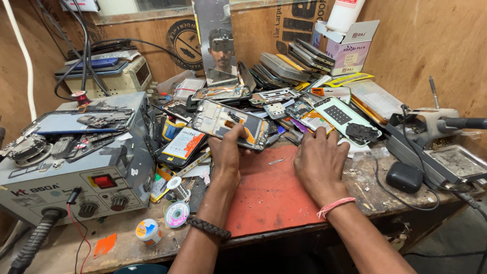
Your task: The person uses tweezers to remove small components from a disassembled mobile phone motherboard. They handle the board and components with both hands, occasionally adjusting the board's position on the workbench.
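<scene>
Opened phone frame (231, 123), back cover off and circuit board with an orange strip exposed, held tilted just above centre of the frame, at the far edge of the red work mat (274, 198). Gripped along its lower edge by the left hand (227, 155), thumb on top and fingers curled beneath. Right hand (318, 163) resting knuckles-up at the mat's upper right corner, fingers bent down into the clutter of parts; whether anything is pinched there cannot be told. Judging from this: opening already done, insides bare, no tool in either hand, so the work on the board looks barely started and reassembly not begun. A small metal piece (276, 161), perhaps tweezers, lying on the mat between the two hands.

Further out, right of centre, a pale green phone back (341, 117) face up among other stripped phones. Upper middle, a leaning stack of dark handsets (291, 63) against the wooden wall. Left side of the frame, a grey hot-air station (76, 172) with a red switch and more phone pieces on top. Lower left, solder spools (177, 213) on the bench edge. Far right, a black earbud case (404, 176) beside a metal tray (459, 161).
</scene>
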